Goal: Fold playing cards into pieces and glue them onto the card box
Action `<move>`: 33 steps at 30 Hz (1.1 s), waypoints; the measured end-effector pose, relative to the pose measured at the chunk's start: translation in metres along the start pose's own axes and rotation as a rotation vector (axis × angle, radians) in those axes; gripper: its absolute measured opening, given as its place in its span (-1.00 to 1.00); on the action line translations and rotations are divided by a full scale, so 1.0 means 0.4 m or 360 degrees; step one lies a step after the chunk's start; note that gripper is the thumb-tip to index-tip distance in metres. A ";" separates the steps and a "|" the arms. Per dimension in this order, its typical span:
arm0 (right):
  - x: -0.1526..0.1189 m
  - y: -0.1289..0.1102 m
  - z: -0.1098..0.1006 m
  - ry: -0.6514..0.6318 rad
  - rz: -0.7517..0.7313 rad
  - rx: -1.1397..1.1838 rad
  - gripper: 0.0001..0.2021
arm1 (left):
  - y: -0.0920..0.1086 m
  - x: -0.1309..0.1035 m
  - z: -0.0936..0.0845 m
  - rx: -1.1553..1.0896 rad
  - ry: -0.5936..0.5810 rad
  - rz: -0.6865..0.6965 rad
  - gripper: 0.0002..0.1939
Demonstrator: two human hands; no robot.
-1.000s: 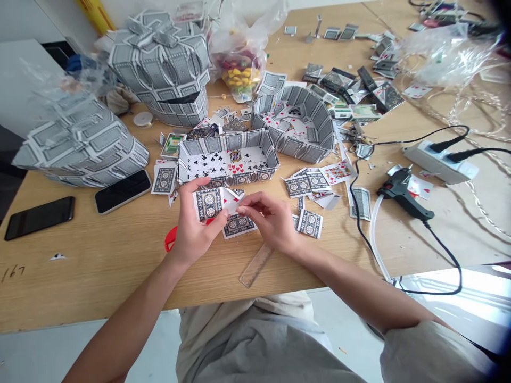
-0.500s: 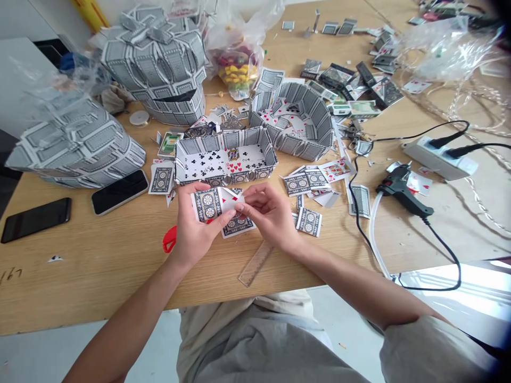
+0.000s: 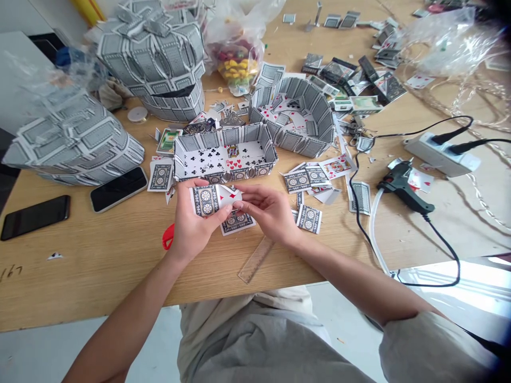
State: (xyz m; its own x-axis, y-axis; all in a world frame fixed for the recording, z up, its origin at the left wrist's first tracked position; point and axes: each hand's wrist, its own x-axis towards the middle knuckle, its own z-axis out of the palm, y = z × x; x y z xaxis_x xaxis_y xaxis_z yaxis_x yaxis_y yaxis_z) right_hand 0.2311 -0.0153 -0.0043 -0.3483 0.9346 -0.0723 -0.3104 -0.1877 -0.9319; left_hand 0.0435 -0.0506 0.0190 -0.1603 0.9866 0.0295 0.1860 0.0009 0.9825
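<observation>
A patterned playing card [image 3: 206, 200] with a folded flap showing red diamonds is held between both hands. My left hand [image 3: 195, 226] grips its left side, thumb across the lower edge. The fingers of my right hand [image 3: 271, 210] pinch the card's right end. Another patterned card [image 3: 237, 224] lies on the table just below and behind the held one. Beyond my hands sits a rectangular tray made of cards [image 3: 223, 154]. Red scissor handles [image 3: 168, 236] show partly beside my left hand, and a clear ruler [image 3: 255, 260] lies near my right wrist.
A card-built bowl [image 3: 293, 119] and scattered cards [image 3: 297, 181] are beyond my right hand. A glue gun [image 3: 405, 186] with cords and a power strip [image 3: 443, 154] are at right. Two phones [image 3: 118, 190] and large card baskets [image 3: 80, 138] stand at left.
The folded flap at the right of the held card lies flatter, its red diamonds more exposed. My right fingers have shifted slightly along its edge. The whole view has moved a little.
</observation>
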 end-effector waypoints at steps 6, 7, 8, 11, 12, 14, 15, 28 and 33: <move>0.004 0.000 0.000 0.0045 0.0073 0.0078 -0.48 | -0.002 0.000 0.002 0.0027 0.0024 0.0001 -0.26; 0.004 0.000 -0.001 0.0041 0.0080 0.0088 -0.48 | -0.001 0.001 0.002 0.0024 0.0021 -0.0003 -0.26; 0.004 -0.001 -0.002 0.0035 0.0085 0.0094 -0.48 | 0.000 0.001 0.003 0.0014 0.0013 -0.0013 -0.26; 0.005 -0.004 -0.005 0.0024 0.0103 0.0106 -0.48 | 0.001 0.002 0.006 -0.0020 -0.0010 -0.0040 -0.26; 0.004 -0.004 -0.006 0.0022 0.0110 0.0109 -0.48 | 0.001 0.002 0.006 -0.0019 -0.0008 -0.0039 -0.25; 0.004 -0.004 -0.006 0.0018 0.0122 0.0110 -0.46 | -0.002 0.001 0.006 -0.0006 -0.0002 -0.0030 -0.24; 0.004 -0.004 -0.006 0.0018 0.0124 0.0108 -0.46 | -0.003 0.000 0.006 0.0000 -0.0005 -0.0028 -0.24; 0.013 -0.034 -0.014 0.0007 0.0257 -0.0003 -0.54 | -0.001 0.017 -0.015 0.0393 -0.0064 0.0180 -0.35; 0.018 -0.040 -0.020 -0.0023 0.0360 0.0023 -0.55 | 0.007 0.028 -0.029 0.0112 -0.0092 0.0098 -0.15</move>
State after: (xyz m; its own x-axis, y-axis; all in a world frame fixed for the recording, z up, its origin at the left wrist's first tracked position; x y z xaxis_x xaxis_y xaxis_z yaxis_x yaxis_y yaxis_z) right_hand 0.2406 -0.0031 0.0074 -0.4233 0.8637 -0.2736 -0.2353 -0.3965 -0.8874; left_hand 0.0308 -0.0413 0.0241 -0.0908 0.9929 0.0765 0.2617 -0.0504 0.9638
